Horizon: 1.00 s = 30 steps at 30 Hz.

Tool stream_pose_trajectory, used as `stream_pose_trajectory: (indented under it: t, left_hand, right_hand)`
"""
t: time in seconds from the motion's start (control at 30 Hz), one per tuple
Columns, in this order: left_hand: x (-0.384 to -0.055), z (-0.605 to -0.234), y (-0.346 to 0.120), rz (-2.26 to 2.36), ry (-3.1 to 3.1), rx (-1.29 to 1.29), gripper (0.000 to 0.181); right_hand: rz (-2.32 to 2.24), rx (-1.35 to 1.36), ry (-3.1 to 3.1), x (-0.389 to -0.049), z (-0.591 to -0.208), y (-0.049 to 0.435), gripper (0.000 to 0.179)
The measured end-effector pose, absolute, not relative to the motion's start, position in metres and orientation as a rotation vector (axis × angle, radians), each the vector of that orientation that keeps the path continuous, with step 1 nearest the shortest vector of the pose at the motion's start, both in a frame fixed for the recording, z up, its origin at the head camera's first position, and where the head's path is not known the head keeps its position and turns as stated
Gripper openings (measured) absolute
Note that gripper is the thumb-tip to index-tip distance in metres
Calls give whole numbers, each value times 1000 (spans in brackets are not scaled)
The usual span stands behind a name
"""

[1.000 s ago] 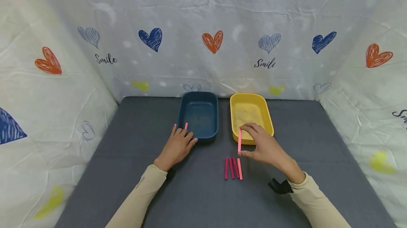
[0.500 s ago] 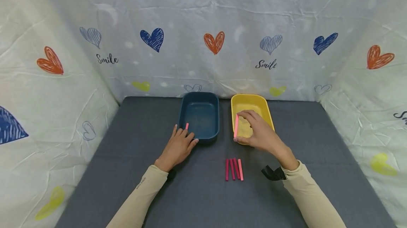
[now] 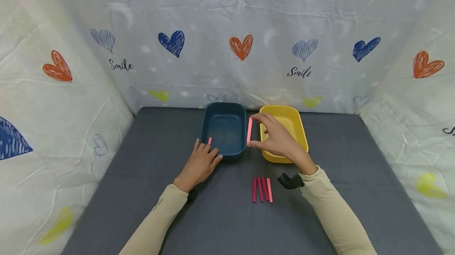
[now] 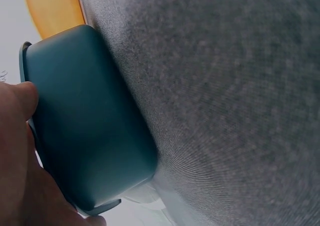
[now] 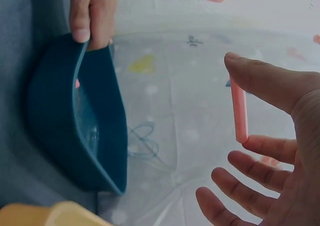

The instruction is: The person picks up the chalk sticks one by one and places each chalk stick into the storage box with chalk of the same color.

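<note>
Pinching a light pink stick (image 3: 249, 130) by its two ends in the right hand (image 3: 279, 138), with thumb at one end and first finger at the other. Holding the other fingers loose and spread. Seen from the head, up just beside the right rim of the blue tub (image 3: 226, 124). Best to press both ends evenly and softly; if squeezed too hard, might pop out or snap. Lift well clear of any rim. Looks thin, straight, smooth and plain, with no break showing.

Gripping the near left corner of the blue tub in the left hand (image 3: 199, 166). Good for stopping wobbles. In there, by the fingers, a bit of a short pink piece (image 3: 209, 141); mostly hidden, so cannot tell if held too.

Farther out, the yellow tub (image 3: 293, 122), partly covered by the right hand. Nearer, on the grey worktop (image 3: 213, 219), three dark red sticks (image 3: 261, 190) and a loose pink stick (image 3: 269, 190).
</note>
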<state>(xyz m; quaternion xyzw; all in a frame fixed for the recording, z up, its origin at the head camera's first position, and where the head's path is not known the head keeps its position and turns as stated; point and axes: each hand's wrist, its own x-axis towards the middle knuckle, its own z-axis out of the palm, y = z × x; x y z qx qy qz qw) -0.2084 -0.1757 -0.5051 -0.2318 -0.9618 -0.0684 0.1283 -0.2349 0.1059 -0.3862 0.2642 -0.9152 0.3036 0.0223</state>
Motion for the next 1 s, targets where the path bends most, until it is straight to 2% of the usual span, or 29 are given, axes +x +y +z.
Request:
stream_pose_trajectory:
  t: [0.3,1.0]
  left_hand:
    - [-211,-505,-174,-166,-2809,-663,32]
    - [-211,-508,-175,-180,-2783,-674,31]
  right_hand:
    - [1024,867,-2800,-250,-393,80,80]
    - [1109,798,-2932,-293,-425,30,79]
